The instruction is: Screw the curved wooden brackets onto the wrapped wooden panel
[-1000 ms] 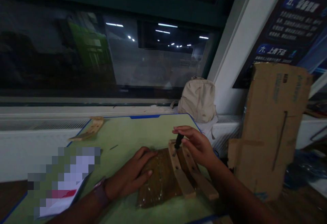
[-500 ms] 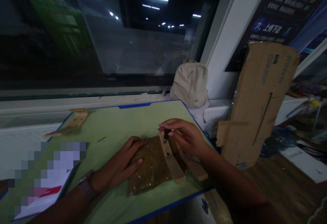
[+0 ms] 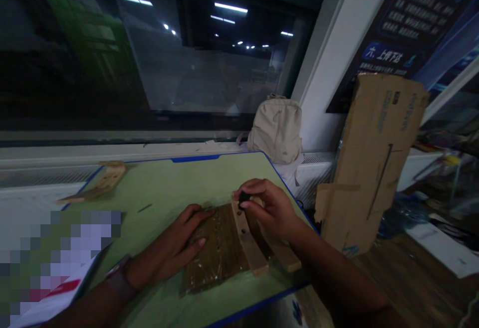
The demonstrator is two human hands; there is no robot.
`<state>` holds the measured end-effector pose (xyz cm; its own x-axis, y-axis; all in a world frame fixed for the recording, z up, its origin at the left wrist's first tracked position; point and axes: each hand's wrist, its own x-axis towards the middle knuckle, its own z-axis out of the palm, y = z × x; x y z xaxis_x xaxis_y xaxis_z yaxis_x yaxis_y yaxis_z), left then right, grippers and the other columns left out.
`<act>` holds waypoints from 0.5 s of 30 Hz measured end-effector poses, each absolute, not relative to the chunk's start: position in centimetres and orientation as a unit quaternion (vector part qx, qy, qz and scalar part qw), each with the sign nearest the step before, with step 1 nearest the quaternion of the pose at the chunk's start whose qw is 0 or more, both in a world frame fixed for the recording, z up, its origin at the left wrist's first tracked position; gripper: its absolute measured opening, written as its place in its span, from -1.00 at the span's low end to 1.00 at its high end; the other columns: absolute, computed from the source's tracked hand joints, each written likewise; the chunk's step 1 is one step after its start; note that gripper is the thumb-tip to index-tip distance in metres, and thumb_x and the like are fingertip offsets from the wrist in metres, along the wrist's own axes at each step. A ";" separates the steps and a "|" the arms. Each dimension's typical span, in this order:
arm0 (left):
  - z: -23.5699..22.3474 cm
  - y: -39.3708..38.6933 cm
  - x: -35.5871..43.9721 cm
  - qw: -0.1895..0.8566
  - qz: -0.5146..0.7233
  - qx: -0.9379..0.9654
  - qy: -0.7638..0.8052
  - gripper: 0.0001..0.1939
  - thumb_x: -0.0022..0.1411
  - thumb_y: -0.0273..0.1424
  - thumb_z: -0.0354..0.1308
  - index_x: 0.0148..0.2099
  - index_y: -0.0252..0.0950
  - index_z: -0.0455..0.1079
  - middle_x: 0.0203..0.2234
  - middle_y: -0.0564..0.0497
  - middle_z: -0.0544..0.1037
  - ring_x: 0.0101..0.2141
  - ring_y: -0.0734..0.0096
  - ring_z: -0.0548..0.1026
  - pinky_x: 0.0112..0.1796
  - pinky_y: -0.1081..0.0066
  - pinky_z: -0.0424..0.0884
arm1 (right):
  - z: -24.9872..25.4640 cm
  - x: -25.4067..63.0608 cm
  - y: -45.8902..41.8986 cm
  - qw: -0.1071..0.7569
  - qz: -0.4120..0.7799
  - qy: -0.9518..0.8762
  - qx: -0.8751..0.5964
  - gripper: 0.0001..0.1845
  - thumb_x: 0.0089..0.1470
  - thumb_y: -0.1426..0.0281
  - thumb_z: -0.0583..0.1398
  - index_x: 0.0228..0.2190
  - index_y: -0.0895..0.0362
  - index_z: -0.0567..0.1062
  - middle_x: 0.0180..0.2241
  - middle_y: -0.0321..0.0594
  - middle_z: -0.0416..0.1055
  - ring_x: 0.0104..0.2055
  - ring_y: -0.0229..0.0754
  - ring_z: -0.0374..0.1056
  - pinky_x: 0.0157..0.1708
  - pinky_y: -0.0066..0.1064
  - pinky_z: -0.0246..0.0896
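A dark brown wooden board (image 3: 215,255) with small holes lies on the green table mat (image 3: 187,183). Two pale wooden strips (image 3: 249,241) stand on edge along the board's right side. My left hand (image 3: 175,248) lies flat on the board, fingers stretched out. My right hand (image 3: 267,208) is closed in a pinch on a small black peg (image 3: 244,198) at the far end of the nearer strip. A watch sits on my left wrist (image 3: 119,280).
Another pale wooden part (image 3: 97,183) lies at the mat's far left. White and red paper (image 3: 56,298) lies near left. A beige backpack (image 3: 277,128) leans at the window sill. A tall cardboard box (image 3: 370,158) stands right of the table, with clutter on the floor behind.
The black peg sits lower in my right hand's pinch, closer to the strip. My left hand stays flat on the board. The camera has swung a little to the right.
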<state>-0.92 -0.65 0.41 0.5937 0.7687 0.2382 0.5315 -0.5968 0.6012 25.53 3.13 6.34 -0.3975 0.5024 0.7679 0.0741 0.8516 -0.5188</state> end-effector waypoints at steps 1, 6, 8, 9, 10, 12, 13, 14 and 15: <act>0.4 -0.6 -0.9 0.240 0.249 0.861 0.374 -0.49 0.47 -0.26 -0.08 0.40 -0.15 0.03 0.10 -0.15 0.30 0.06 0.11 0.37 0.08 0.12 0.41 | 6.2 25.6 3.2 0.532 0.170 -0.805 -0.199 -0.80 0.21 0.37 0.25 -0.12 0.01 0.40 -0.26 -0.21 0.52 -0.19 -0.20 0.51 -0.21 -0.33 0.46; 0.2 -0.6 -0.9 0.238 0.253 0.860 0.374 -0.50 0.46 -0.26 -0.07 0.39 -0.14 0.07 0.12 -0.15 0.32 0.07 0.11 0.38 0.08 0.13 0.42 | 6.6 26.4 3.4 0.507 0.074 -0.813 -0.276 -0.72 0.14 0.31 0.31 -0.11 0.03 0.43 -0.24 -0.16 0.56 -0.19 -0.14 0.54 -0.22 -0.32 0.47; 0.1 -0.6 -0.9 0.243 0.251 0.857 0.378 -0.49 0.45 -0.26 -0.06 0.39 -0.13 0.08 0.12 -0.14 0.32 0.07 0.12 0.39 0.09 0.15 0.43 | 6.9 26.4 3.4 0.502 0.118 -0.822 -0.244 -0.76 0.20 0.38 0.24 -0.07 0.03 0.43 -0.11 -0.09 0.57 -0.02 -0.12 0.52 -0.09 -0.27 0.47; 0.1 -0.6 -0.9 0.246 0.250 0.856 0.381 -0.49 0.46 -0.26 -0.06 0.40 -0.13 0.06 0.12 -0.14 0.31 0.07 0.12 0.39 0.09 0.15 0.42 | 7.0 26.2 3.3 0.503 0.149 -0.822 -0.223 -0.77 0.23 0.41 0.20 -0.06 0.03 0.43 -0.07 -0.08 0.56 0.03 -0.13 0.51 -0.04 -0.25 0.46; 0.1 -0.6 -0.9 0.248 0.248 0.854 0.384 -0.48 0.46 -0.27 -0.07 0.40 -0.12 0.04 0.12 -0.14 0.31 0.07 0.13 0.39 0.09 0.15 0.42 | 7.0 26.0 3.2 0.506 0.179 -0.818 -0.208 -0.78 0.26 0.44 0.17 -0.06 0.02 0.43 -0.06 -0.09 0.57 0.05 -0.15 0.50 -0.02 -0.25 0.46; 0.2 -0.7 -0.9 0.248 0.248 0.854 0.384 -0.48 0.47 -0.28 -0.07 0.41 -0.10 0.03 0.13 -0.13 0.30 0.08 0.13 0.38 0.10 0.14 0.41 | 6.7 25.7 3.2 0.521 0.219 -0.800 -0.204 -0.81 0.27 0.44 0.15 -0.09 0.02 0.43 -0.13 -0.13 0.58 -0.03 -0.18 0.53 -0.07 -0.28 0.48; 0.2 -0.7 -0.9 0.246 0.250 0.854 0.383 -0.49 0.47 -0.28 -0.07 0.40 -0.10 0.04 0.14 -0.13 0.29 0.08 0.14 0.39 0.10 0.15 0.42 | 6.5 25.6 3.3 0.533 0.220 -0.789 -0.214 -0.84 0.26 0.42 0.17 -0.11 0.02 0.43 -0.19 -0.15 0.57 -0.10 -0.19 0.55 -0.12 -0.30 0.49; 0.3 -0.7 -0.9 0.244 0.253 0.855 0.381 -0.50 0.46 -0.29 -0.06 0.39 -0.11 0.05 0.14 -0.13 0.29 0.08 0.13 0.39 0.09 0.15 0.42 | 6.4 25.6 3.4 0.545 0.204 -0.781 -0.225 -0.86 0.24 0.40 0.20 -0.14 0.03 0.44 -0.24 -0.17 0.56 -0.17 -0.20 0.54 -0.18 -0.32 0.50; 0.3 -0.7 -0.8 0.243 0.255 0.856 0.379 -0.50 0.46 -0.28 -0.06 0.39 -0.11 0.06 0.13 -0.14 0.30 0.07 0.13 0.39 0.09 0.14 0.43 | 6.4 25.6 3.5 0.554 0.175 -0.779 -0.235 -0.87 0.21 0.37 0.24 -0.17 0.03 0.45 -0.29 -0.18 0.54 -0.23 -0.19 0.53 -0.25 -0.34 0.49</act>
<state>-0.85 -0.70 0.31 0.5835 0.7721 0.2518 0.5250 -0.5951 0.6085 25.62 3.47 6.38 -0.2761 0.5592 0.7817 0.1723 0.8290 -0.5321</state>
